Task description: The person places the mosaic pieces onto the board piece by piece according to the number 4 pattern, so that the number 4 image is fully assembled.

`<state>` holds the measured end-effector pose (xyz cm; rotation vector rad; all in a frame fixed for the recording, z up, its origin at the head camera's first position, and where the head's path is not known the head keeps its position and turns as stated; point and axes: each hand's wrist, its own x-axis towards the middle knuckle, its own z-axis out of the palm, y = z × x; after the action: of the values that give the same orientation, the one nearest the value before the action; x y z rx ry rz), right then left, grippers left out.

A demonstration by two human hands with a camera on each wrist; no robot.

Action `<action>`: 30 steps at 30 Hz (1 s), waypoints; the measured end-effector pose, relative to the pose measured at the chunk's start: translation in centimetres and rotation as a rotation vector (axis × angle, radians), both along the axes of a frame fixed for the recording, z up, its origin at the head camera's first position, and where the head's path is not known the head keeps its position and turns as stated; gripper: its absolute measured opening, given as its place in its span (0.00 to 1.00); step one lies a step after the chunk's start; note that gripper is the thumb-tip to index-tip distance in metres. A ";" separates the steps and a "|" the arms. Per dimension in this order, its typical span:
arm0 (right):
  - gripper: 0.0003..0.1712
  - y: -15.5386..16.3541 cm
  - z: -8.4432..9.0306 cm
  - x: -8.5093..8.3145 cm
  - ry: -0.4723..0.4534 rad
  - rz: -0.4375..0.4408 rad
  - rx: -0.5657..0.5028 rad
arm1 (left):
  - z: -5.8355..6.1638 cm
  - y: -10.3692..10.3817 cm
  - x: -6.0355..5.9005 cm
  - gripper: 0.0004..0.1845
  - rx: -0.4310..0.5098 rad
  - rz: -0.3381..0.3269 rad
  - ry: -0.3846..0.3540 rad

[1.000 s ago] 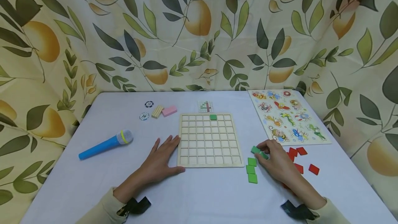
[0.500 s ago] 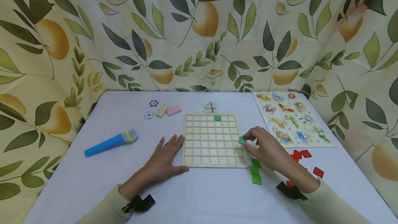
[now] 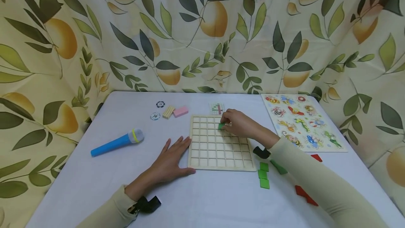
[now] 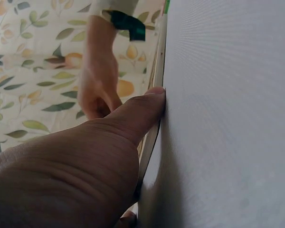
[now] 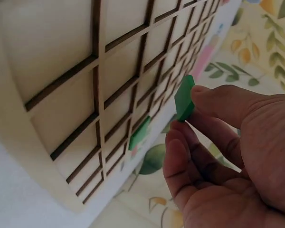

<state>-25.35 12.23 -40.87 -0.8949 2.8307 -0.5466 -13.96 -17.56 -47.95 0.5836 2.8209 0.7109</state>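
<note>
My right hand (image 3: 237,123) pinches a green square tile (image 5: 184,99) between thumb and fingertips, held over the far part of a wooden grid board (image 3: 205,154). In the right wrist view, a second green tile (image 5: 139,133) lies in one of the board's cells; in the head view my fingers cover it. My left hand (image 3: 169,161) lies flat with fingers spread along the board's left edge. Its thumb touches the near edge, as the left wrist view also shows.
Several green tiles (image 3: 262,174) and red tiles (image 3: 305,194) lie right of the board, partly under my right sleeve. A small pattern card (image 3: 216,108) sits behind it. Around are a blue toy microphone (image 3: 117,143), a pink block (image 3: 180,111), poker chips (image 3: 155,116) and an insect sticker sheet (image 3: 300,126).
My right hand has picked up a green tile from the pile at the right and carried it left and away over the board. The left hand has stayed at the board's edge.
</note>
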 end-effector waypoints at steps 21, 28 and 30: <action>0.05 -1.0 -2.0 -1.9 -0.088 0.001 -0.066 | -0.1 0.0 0.1 0.59 -0.008 -0.001 0.002; 0.16 2.3 0.3 1.6 0.002 -0.033 -0.119 | -0.1 0.1 0.1 0.59 -0.018 0.007 -0.018; 0.16 4.1 1.7 3.7 0.048 -0.083 -0.184 | 0.0 0.1 0.1 0.59 -0.017 0.010 -0.012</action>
<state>-21.61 16.30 -39.17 -0.8322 2.9079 -0.8190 -13.91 -17.46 -47.96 0.5605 2.8177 0.6897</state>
